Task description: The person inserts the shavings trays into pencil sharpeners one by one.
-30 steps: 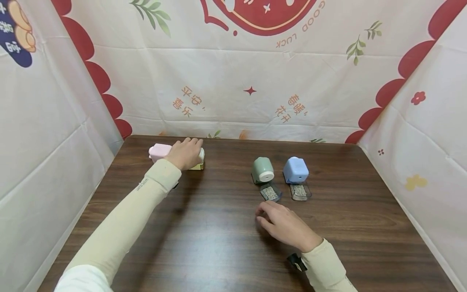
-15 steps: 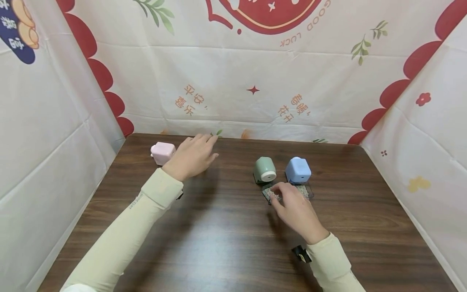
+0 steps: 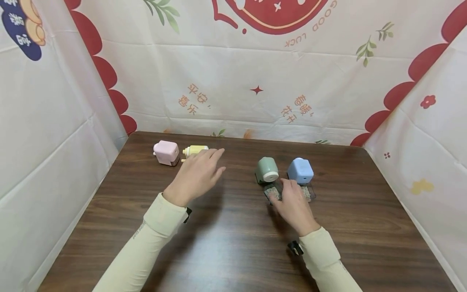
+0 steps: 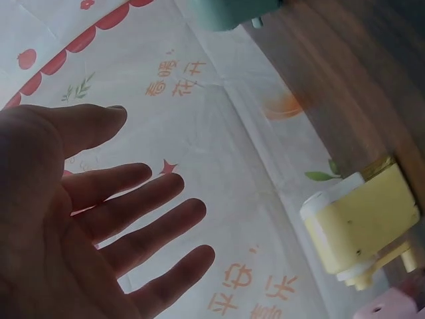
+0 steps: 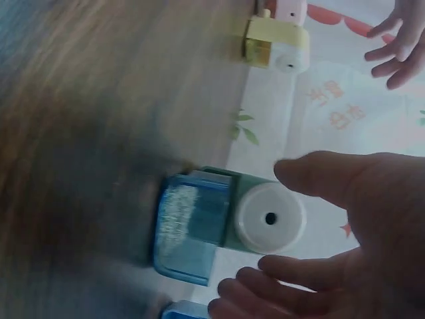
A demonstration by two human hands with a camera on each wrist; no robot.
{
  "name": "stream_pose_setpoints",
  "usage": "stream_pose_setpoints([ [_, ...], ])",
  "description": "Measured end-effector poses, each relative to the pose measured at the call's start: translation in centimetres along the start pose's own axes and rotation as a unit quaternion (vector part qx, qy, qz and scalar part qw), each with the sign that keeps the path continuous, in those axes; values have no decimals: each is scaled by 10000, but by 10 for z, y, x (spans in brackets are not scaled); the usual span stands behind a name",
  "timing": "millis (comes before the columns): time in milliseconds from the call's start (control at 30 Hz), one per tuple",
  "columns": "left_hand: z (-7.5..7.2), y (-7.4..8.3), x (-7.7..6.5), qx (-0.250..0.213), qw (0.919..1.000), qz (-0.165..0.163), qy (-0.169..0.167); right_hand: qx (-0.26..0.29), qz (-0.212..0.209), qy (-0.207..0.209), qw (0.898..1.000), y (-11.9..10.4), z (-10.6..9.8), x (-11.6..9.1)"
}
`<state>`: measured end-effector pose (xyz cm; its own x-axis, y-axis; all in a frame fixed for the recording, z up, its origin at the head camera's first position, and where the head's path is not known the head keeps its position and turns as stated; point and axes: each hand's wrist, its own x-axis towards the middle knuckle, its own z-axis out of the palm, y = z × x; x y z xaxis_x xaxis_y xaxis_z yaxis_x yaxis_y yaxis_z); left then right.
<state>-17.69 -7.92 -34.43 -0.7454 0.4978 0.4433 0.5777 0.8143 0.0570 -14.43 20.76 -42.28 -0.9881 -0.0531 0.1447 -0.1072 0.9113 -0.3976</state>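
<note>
My left hand [image 3: 195, 174] hovers in front of the yellow pencil sharpener [image 3: 198, 149], fingers extended and holding nothing; in the left wrist view the palm and spread fingers show apart from it. My right hand [image 3: 293, 207] reaches over the pulled-out clear drawer [image 3: 273, 192] of the green pencil sharpener [image 3: 266, 168]. Pale shavings lie in that drawer. In the right wrist view, thumb and fingers are spread on either side of the green sharpener's white round front [image 5: 271, 218], with nothing gripped. The right hand partly covers the drawer [image 3: 308, 192] of the blue pencil sharpener [image 3: 300, 170].
A pink pencil sharpener [image 3: 166, 152] stands left of the yellow one, near the back of the dark wooden table [image 3: 233, 243]. Printed white cloth [image 3: 219, 69] rises behind the table and along both sides.
My left hand has drawn back from the yellow sharpener, leaving it in view beside the pink one. My right hand has moved forward from the open table to the green sharpener's drawer.
</note>
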Motion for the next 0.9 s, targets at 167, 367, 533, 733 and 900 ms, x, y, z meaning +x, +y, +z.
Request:
stream_pose_setpoints([
  [167, 5, 3, -10, -193, 9996, -149, -112, -366, 80, -209, 9991, 4, 11, 2],
  [367, 9, 5, -16, -176, 9995, -210, -165, -552, 108, -183, 9982, 6, 17, 4],
  [533, 11, 8, -17, -202, 9996, -155, -145, -483, 162, -247, 9984, 6, 16, 4],
  [733, 14, 12, -16, -126, 9999, -47, -73, -193, 48, -543, 9983, 0, 9, -7],
  [900, 18, 16, -10, -81, 9997, 69, -223, -6, -398, -758, 9963, -8, 1, -22],
])
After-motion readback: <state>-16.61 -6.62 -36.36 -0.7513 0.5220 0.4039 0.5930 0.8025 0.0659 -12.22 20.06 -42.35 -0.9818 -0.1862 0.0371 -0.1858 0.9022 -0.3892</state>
